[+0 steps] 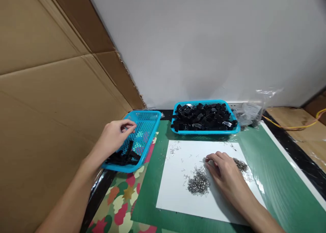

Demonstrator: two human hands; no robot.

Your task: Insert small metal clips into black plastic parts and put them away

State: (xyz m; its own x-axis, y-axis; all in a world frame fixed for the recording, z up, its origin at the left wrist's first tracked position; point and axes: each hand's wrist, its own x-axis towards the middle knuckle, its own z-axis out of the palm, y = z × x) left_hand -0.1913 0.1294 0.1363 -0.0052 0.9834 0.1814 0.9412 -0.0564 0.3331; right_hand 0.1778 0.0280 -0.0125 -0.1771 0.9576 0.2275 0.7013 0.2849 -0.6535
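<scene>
My left hand hovers over the left blue basket, its thumb and index fingertips pressed together with nothing visible between them. Beneath it, several black plastic pieces lie at the near end of that basket. On the white sheet, my right hand pinches a small thin metal piece between thumb and fingertips; its exact shape is too small to tell. Just left of this hand is a pile of small shiny metal pieces. A second, browner pile of metal bits is partly hidden behind the right hand.
A second blue basket, heaped with black pieces, stands against the wall. Clear plastic bags sit beside it. Loose metal bits dot the white sheet on a green mat. Cardboard rises at left.
</scene>
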